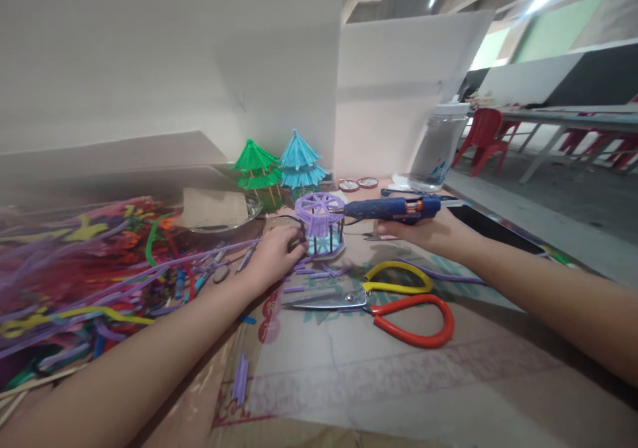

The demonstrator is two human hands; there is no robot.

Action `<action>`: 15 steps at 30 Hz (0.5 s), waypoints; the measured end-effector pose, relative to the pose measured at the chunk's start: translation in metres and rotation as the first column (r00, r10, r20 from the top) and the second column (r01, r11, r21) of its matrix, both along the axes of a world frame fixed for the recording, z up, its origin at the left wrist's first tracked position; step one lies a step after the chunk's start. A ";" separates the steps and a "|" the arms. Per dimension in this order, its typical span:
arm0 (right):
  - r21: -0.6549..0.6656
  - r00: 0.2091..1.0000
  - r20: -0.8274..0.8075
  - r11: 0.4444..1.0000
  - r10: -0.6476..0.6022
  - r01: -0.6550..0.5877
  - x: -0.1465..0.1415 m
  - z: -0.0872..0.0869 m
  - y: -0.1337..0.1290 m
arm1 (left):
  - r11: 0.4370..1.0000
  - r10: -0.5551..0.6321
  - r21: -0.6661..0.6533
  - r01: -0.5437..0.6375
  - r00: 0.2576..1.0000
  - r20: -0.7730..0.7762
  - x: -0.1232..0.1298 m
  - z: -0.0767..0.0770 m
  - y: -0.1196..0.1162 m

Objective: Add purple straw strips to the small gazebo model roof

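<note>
A small model pavilion (319, 224) with a purple spoked ring on top, dark posts and a light blue base stands on the cardboard. My left hand (277, 251) is closed at its left side, fingers against the base and posts. In my right hand (427, 232) is a blue hot glue gun (386, 209), pointing left with its nozzle at the ring's right edge. Short purple pipe cleaner pieces (323, 272) lie before the base. Closer to me rest scissors (411, 312) with one yellow and one red handle, blades toward the left.
Behind stand a green tiered pavilion (256, 169) and a blue one (300, 162). Tangled colourful pipe cleaners (100, 262) fill the left, beside a metal bowl (252, 212). A clear bottle (438, 145) and a dark phone-like slab (503, 232) are at the right.
</note>
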State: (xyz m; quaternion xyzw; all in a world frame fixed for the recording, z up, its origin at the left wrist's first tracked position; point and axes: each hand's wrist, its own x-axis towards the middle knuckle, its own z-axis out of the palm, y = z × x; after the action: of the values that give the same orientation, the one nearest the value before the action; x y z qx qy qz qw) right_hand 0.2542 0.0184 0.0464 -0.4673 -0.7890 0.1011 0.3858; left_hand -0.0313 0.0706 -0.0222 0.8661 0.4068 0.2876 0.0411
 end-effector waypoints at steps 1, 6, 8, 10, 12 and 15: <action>0.012 1.000 0.027 1.000 -0.001 0.001 0.000 0.000 0.001 | 1.000 0.006 0.001 -0.006 1.000 -0.004 0.000 0.000 0.000; 0.051 0.992 0.069 0.993 0.107 -0.111 0.001 0.000 0.005 | 1.000 -0.002 0.007 0.002 1.000 -0.021 -0.001 0.000 0.000; 0.041 0.993 0.072 0.994 0.094 -0.097 0.003 -0.002 0.007 | 1.000 -0.007 0.013 0.007 1.000 -0.022 -0.001 0.000 0.000; 0.043 0.994 0.069 0.996 0.081 -0.084 0.003 -0.004 0.008 | 1.000 -0.012 0.017 0.013 1.000 -0.026 -0.001 0.000 0.000; 0.033 0.993 0.058 0.994 0.104 -0.106 0.001 -0.004 0.008 | 1.000 -0.014 0.025 0.015 0.999 -0.029 -0.001 0.000 -0.001; 0.000 0.992 0.017 0.993 0.122 -0.122 -0.004 -0.001 0.005 | 1.000 -0.007 0.029 0.008 0.999 -0.036 -0.001 0.000 0.000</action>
State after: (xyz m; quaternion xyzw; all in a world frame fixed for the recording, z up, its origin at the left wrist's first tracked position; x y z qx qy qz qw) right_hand 0.2501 0.0234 0.0454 -0.4188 -0.8193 0.1201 0.3727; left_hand -0.0321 0.0702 -0.0224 0.8731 0.4001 0.2779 0.0221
